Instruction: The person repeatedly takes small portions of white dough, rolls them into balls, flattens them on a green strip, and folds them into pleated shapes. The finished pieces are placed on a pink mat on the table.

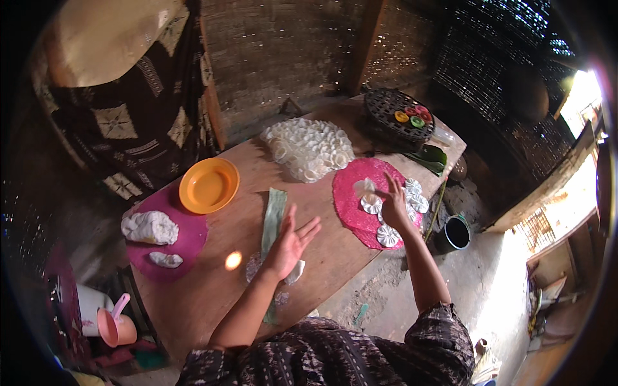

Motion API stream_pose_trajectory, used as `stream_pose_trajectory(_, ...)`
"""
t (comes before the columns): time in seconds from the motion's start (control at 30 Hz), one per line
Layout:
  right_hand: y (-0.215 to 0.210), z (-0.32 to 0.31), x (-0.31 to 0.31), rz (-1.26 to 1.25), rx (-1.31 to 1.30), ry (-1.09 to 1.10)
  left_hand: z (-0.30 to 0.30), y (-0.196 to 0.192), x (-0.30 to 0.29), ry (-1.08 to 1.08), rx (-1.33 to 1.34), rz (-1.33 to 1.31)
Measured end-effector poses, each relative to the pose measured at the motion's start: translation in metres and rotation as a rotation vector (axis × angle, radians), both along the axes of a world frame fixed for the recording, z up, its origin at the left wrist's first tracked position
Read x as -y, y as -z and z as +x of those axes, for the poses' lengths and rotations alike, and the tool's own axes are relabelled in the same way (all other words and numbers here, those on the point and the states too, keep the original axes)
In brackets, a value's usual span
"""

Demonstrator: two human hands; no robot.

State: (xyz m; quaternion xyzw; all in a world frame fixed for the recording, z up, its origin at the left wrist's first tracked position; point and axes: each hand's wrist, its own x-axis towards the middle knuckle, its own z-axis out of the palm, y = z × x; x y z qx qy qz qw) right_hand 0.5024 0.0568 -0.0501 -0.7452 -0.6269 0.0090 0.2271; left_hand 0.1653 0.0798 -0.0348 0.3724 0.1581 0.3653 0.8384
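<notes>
On the wooden table we see a round pink mat with a grainy surface. Our right hand rests on this mat with loose fingers, touching a white pleated flower shape (soft dough, it seems). Left of the mat, our left hand is open, holding nothing, over a long green leaf strip.

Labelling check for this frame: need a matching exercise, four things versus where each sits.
Things:
1. orange plate
2. dough lump
3. dark bucket
4. woven basket

Places:
A. on the ground below the table's right edge
B. far end of the table, holding coloured pieces
C. on the magenta mat at the left
D. on bare wood, beside the left mat

Pairs: 1-D, 2-C, 3-A, 4-B
</notes>
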Motion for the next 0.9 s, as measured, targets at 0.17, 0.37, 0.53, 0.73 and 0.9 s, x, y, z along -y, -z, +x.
stream_pose_trajectory(0.17,-0.009,-0.124,0.036,-0.01,0.015,-0.233,0.019,0.018,-0.011,-0.05,-0.037,-0.356)
stream_pose_trajectory(0.37,-0.002,-0.182,0.054,-0.051,0.15,-0.269,-0.022,0.045,0.0,-0.028,-0.06,-0.371)
stream_pose_trajectory(0.53,0.002,-0.195,0.048,-0.134,-0.41,-0.444,-0.065,0.048,0.0,-0.015,0.026,-0.429)
stream_pose_trajectory(0.73,-0.011,-0.204,0.021,-0.15,-1.326,-0.302,-0.092,0.049,0.008,-0.074,0.067,-0.447)
stream_pose_trajectory(0.9,-0.006,-0.213,0.001,-0.542,-1.778,-0.402,-0.09,0.055,0.007,-0.182,0.125,-0.4)
